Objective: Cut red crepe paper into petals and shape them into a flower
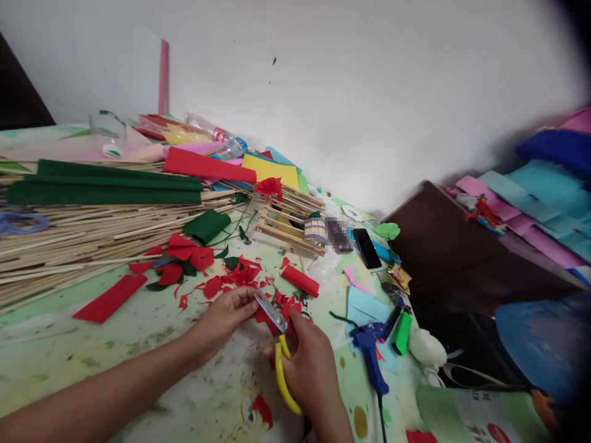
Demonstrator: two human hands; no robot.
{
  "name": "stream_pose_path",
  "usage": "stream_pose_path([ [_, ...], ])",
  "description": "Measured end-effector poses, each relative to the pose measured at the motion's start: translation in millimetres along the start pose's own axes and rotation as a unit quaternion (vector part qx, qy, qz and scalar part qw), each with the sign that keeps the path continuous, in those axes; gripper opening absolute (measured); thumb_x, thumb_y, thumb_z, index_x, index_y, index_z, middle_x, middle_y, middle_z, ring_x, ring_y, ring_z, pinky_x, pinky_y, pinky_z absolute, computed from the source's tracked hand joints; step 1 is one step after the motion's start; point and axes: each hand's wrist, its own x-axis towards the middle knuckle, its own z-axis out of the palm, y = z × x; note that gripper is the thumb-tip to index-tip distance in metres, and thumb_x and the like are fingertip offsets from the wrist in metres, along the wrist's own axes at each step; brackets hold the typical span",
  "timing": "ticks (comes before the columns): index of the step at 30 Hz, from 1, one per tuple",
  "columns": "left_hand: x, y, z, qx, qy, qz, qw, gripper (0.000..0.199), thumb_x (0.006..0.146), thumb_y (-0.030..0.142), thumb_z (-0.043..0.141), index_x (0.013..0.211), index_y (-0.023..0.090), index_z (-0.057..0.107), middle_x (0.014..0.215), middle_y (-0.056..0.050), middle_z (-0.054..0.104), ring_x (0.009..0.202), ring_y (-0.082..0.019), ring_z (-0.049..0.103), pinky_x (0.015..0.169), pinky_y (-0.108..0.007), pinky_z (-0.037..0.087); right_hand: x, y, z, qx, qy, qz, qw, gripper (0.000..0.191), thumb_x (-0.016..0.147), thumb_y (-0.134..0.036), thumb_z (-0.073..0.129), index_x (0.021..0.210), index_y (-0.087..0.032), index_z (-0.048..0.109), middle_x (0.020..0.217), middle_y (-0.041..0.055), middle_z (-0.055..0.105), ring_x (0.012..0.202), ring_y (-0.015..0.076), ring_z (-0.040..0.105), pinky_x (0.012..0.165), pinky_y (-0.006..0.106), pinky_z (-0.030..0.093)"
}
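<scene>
My right hand (311, 369) is closed on the yellow-handled scissors (282, 369), whose metal blades point up and left. Beside the blade tips, my left hand (231, 317) has its fingers pinched together; what they hold, if anything, is too small to tell. A piece of red paper (265, 321) shows behind the blades, between the two hands. Many cut red scraps (240, 274) lie just beyond my hands. A rolled red piece (300, 280) rests past the scissors, and a flat red strip (111, 299) lies to the left.
Thin wooden sticks (92, 240) and dark green sheets (106, 184) cover the left. A small stick frame (290, 227) stands at the back. On the right are a phone (367, 248), a blue glue gun (369, 357) with its cord, and a green container (480, 415).
</scene>
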Motion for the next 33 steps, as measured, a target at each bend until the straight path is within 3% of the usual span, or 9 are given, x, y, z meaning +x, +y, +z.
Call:
stream_pose_path([
  [14, -0.7, 2.1, 0.9, 0.015, 0.026, 0.001, 1.0, 0.017, 0.065, 0.028, 0.077, 0.075, 0.017, 0.067, 0.072, 0.0, 0.064, 0.071, -0.015, 0.057, 0.068, -0.024, 0.043, -0.7, 0.0, -0.7, -0.043, 0.004, -0.015, 0.999, 0.016, 0.072, -0.032, 0.063, 0.083, -0.024, 0.055, 0.073, -0.0008, 0.063, 0.063, 0.0165, 0.056, 0.053, 0.023, 0.029],
  [23, -1.6, 3.8, 1.8, -0.021, 0.047, -0.017, 0.999, 0.017, 0.066, 0.024, 0.076, 0.077, 0.018, 0.066, 0.069, 0.003, 0.061, 0.065, -0.011, 0.054, 0.066, -0.022, 0.042, -1.0, 3.5, 0.4, -0.052, 0.029, 0.004, 0.998, 0.013, 0.075, -0.031, 0.059, 0.085, -0.024, 0.057, 0.065, -0.0014, 0.063, 0.057, 0.0163, 0.056, 0.051, 0.023, 0.027],
  [30, -0.3, 5.2, 2.5, -0.034, 0.06, -0.013, 0.998, 0.017, 0.064, 0.024, 0.077, 0.076, 0.017, 0.066, 0.067, 0.003, 0.062, 0.062, -0.011, 0.055, 0.063, -0.023, 0.043, -1.6, 2.0, -1.7, -0.018, 0.047, 0.023, 0.998, 0.026, 0.071, -0.032, 0.063, 0.095, -0.025, 0.059, 0.066, -0.0017, 0.064, 0.058, 0.0176, 0.057, 0.052, 0.025, 0.033],
  [33, -0.2, 5.3, 2.8, -0.026, 0.066, -0.007, 0.997, 0.018, 0.063, 0.024, 0.078, 0.076, 0.017, 0.067, 0.068, 0.003, 0.062, 0.064, -0.01, 0.055, 0.065, -0.023, 0.043, -1.2, 3.1, 1.8, 0.056, 0.049, 0.047, 0.996, 0.032, 0.067, -0.033, 0.069, 0.096, -0.024, 0.06, 0.067, -0.0015, 0.065, 0.059, 0.0181, 0.057, 0.053, 0.025, 0.037],
])
